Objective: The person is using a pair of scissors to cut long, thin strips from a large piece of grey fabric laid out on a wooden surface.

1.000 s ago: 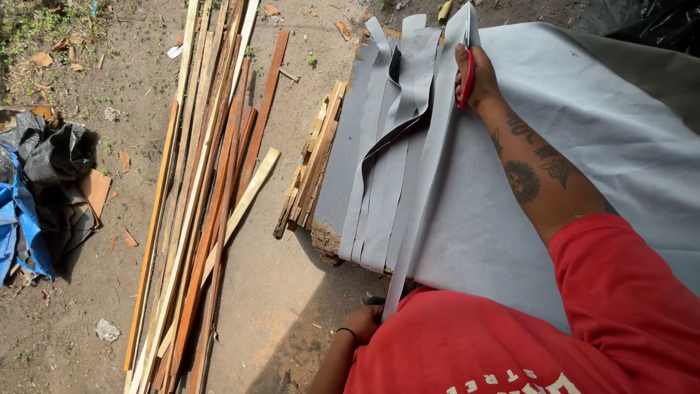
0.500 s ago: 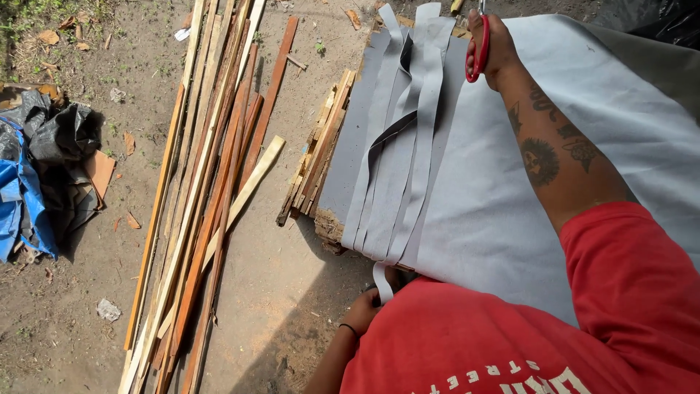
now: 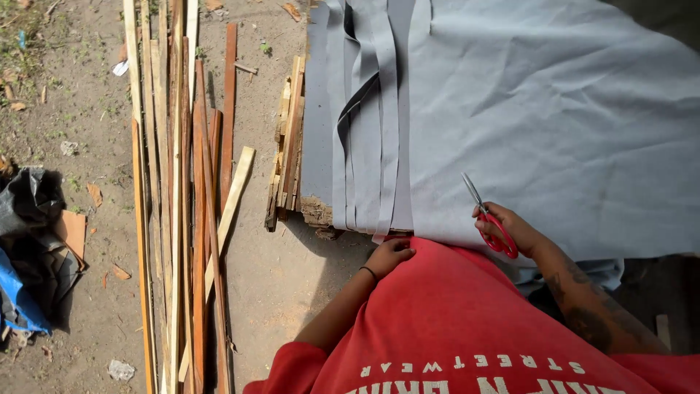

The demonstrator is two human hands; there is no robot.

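My right hand (image 3: 514, 230) grips red-handled scissors (image 3: 487, 217), blades pointing up and left over a large grey sheet (image 3: 554, 109) spread on a low platform. Along the sheet's left side lie several long cut grey strips (image 3: 372, 131), hanging over the near edge. My left hand (image 3: 390, 255) rests curled at that near edge, just under the ends of the strips, against my red shirt; whether it holds a strip end is unclear.
A bundle of long wooden slats (image 3: 182, 190) lies on the dirt ground at left. Short stacked wood pieces (image 3: 288, 146) sit against the platform's left side. Dark cloth and a blue tarp (image 3: 29, 255) lie at far left.
My right hand with the scissors has come back from the far end of the sheet to the near edge. The view has shifted, and my left hand now shows by the strip ends.
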